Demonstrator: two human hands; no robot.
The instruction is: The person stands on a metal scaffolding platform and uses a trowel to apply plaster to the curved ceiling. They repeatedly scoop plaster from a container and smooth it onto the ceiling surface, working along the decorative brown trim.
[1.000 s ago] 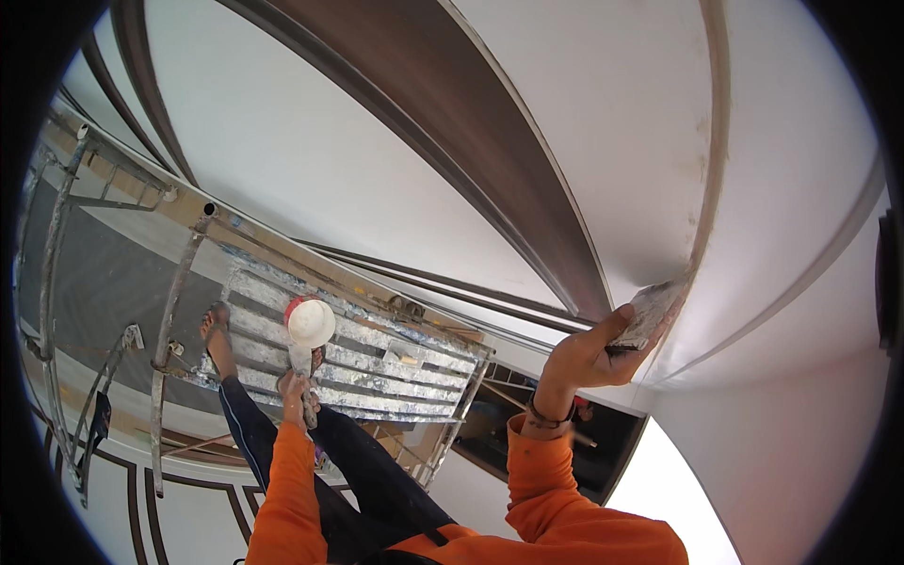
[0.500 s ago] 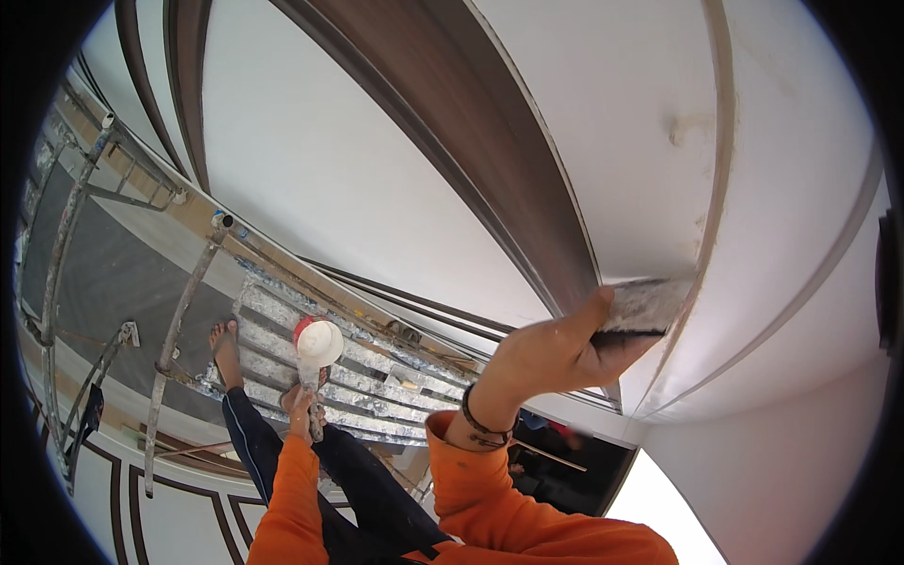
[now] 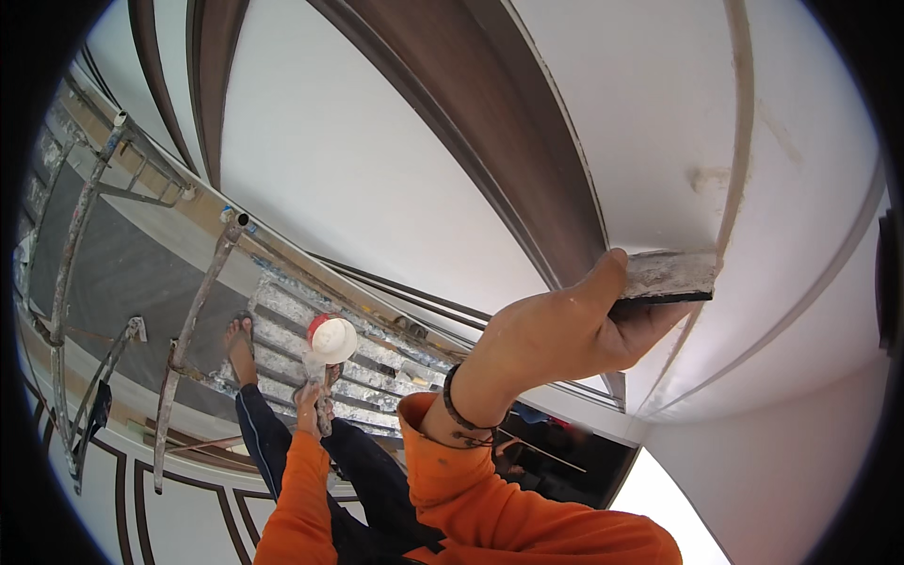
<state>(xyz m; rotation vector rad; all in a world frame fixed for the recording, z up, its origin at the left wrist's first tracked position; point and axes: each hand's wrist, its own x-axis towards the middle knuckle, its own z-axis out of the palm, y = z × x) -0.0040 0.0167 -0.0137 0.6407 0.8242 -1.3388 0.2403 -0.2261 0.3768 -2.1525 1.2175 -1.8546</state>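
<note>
My right hand [image 3: 589, 330] grips a flat, plaster-smeared blade [image 3: 669, 273] with a dark edge, held at the white curved surface beside a tan seam [image 3: 739, 141] and the end of a brown band [image 3: 499, 169]. Lower down, my left hand [image 3: 309, 403] is closed on a paste-coated scraper [image 3: 325, 416]. Just beyond it is a red pot [image 3: 332, 339] filled with white paste; I cannot tell whether it is held or resting.
My bare foot [image 3: 240, 344] stands by a paint-splattered slatted platform [image 3: 282, 292]. Metal scaffold pipes [image 3: 202, 301] rise at the left, over a grey floor [image 3: 141, 292]. At the lower right are a dark recess [image 3: 584, 461] and a bright opening.
My right hand first came left, then moved up, swinging the blade toward level along the seam. The view has shifted slightly, with the platform and pot appearing farther right.
</note>
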